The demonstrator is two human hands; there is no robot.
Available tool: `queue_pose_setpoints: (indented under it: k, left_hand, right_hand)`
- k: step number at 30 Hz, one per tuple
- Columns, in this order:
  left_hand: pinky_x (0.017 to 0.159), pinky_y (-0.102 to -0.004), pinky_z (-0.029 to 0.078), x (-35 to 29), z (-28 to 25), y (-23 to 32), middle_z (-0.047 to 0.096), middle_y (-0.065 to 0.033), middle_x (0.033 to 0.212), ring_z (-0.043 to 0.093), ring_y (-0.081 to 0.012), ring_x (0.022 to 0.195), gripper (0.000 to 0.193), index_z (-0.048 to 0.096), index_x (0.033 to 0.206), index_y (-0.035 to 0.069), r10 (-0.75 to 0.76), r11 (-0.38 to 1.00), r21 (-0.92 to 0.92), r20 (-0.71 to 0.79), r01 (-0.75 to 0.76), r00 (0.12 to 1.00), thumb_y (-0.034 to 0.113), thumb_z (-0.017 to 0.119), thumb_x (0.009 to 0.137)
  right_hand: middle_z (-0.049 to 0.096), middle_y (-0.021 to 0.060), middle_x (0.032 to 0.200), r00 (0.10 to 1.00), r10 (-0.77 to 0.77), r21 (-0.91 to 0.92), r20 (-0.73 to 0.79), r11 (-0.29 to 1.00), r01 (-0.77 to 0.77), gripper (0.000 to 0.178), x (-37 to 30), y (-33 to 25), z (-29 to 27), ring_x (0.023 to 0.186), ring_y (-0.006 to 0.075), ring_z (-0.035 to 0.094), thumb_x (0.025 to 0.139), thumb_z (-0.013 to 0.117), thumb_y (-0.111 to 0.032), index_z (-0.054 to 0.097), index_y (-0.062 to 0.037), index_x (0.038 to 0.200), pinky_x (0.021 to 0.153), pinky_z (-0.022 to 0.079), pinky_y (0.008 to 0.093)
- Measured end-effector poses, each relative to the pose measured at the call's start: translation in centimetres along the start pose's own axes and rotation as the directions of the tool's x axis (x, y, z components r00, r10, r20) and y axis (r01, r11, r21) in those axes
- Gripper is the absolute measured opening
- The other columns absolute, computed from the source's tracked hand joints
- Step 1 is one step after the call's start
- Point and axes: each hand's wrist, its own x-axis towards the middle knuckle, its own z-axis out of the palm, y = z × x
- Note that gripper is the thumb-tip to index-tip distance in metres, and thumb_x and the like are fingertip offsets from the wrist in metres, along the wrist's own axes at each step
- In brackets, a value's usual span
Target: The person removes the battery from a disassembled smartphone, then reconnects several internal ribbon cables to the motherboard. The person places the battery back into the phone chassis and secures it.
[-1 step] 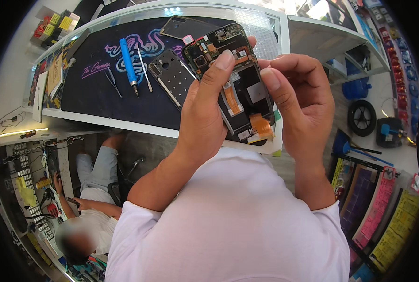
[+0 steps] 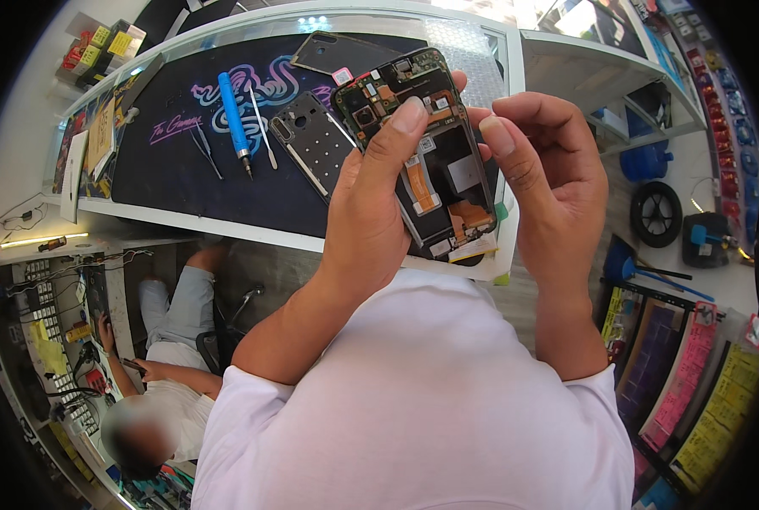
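Note:
My left hand [image 2: 379, 178] is wrapped round an opened smartphone [image 2: 463, 136], its thumb lying across the exposed inside. The phone shows a green circuit board, camera modules and an orange flex cable [image 2: 422, 185] down its middle. More orange flex [image 2: 469, 217] is at its lower end. My right hand [image 2: 545, 161] is at the phone's right edge, with thumb and forefinger curled close together in a pinch; what they hold, if anything, is too small to make out. A dark phone frame [image 2: 307, 132] with rows of pale dots lies on the mat just left of the phone.
On the dark mat [image 2: 167, 178] lie a blue screwdriver [image 2: 235, 115], a thin metal pry tool [image 2: 262, 127] and tweezers [image 2: 207, 151]. A dark back cover [image 2: 345, 53] lies beyond the phone. At lower left a person [image 2: 171, 374] sits by another bench.
The orange flex at the phone's lower end stood up bright before and now lies flatter against it. The phone has tilted slightly, and my right thumb has shifted a little.

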Motion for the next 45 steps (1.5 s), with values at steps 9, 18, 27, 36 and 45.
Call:
queue_pose_setpoints:
  k: [9, 18, 27, 36, 45]
  left_hand:
    - [0.098, -0.0360, 0.067, -0.6, -1.1, 0.6, 0.076, -0.0133, 0.131, 0.078, -0.0193, 0.115, 0.047, 0.062, 0.149, 0.000, 0.040, 0.940, 0.339, -0.023, -0.030, 0.999, 0.033, 0.061, 0.115]
    - [0.095, -0.0349, 0.067, -0.7, -1.7, 1.1, 0.077, -0.0109, 0.123, 0.079, -0.0179, 0.109, 0.040, 0.065, 0.140, 0.002, 0.065, 0.938, 0.337, 0.048, -0.078, 0.997, 0.029, 0.069, 0.111]
    - [0.091, -0.0253, 0.056, -0.9, -1.7, 1.5, 0.075, -0.0004, 0.112, 0.069, -0.0049, 0.104, 0.026, 0.067, 0.129, 0.006, 0.025, 0.969, 0.242, 0.067, -0.041, 0.997, 0.026, 0.073, 0.113]
    - [0.087, -0.0254, 0.058, -1.1, -1.7, 1.8, 0.076, -0.0025, 0.109, 0.069, -0.0048, 0.098, 0.031, 0.061, 0.131, 0.005, 0.001, 0.973, 0.231, 0.069, -0.017, 0.998, 0.024, 0.075, 0.112]
    - [0.088, -0.0279, 0.060, -0.8, -2.2, 1.9, 0.077, -0.0042, 0.112, 0.073, -0.0083, 0.101, 0.030, 0.060, 0.129, 0.004, 0.004, 0.974, 0.224, 0.146, -0.037, 0.989, 0.021, 0.077, 0.110]
  right_hand:
    - [0.077, 0.0043, 0.108, 0.962, 0.183, 0.197, 0.201, 0.955, -0.223, 0.034, 2.0, -0.5, -0.4, 0.097, 0.0077, 0.071, 0.102, 0.086, -0.014, 0.074, 0.0022, 0.129, 0.087, 0.059, 0.0233]
    - [0.078, 0.0037, 0.114, 0.890, 0.286, 0.239, 0.356, 0.893, -0.382, 0.027, 2.1, -1.0, -1.3, 0.104, 0.0086, 0.071, 0.101, 0.085, -0.007, 0.071, -0.0011, 0.123, 0.094, 0.056, 0.0249]
    - [0.077, 0.0024, 0.113, 0.898, 0.267, 0.284, 0.349, 0.883, -0.373, 0.028, 1.7, -0.6, -0.9, 0.101, 0.0068, 0.069, 0.102, 0.084, -0.014, 0.071, -0.0024, 0.124, 0.089, 0.054, 0.0232]
    - [0.073, -0.0005, 0.100, 0.890, 0.303, 0.256, 0.341, 0.881, -0.398, 0.026, 2.0, -1.0, -0.4, 0.082, 0.0043, 0.060, 0.105, 0.080, -0.024, 0.074, -0.0028, 0.119, 0.073, 0.046, 0.0213]
    - [0.069, -0.0011, 0.093, 0.902, 0.265, 0.171, 0.341, 0.926, -0.336, 0.020, 2.5, -1.3, 0.0, 0.077, 0.0046, 0.059, 0.107, 0.077, -0.024, 0.071, -0.0053, 0.109, 0.068, 0.045, 0.0217]
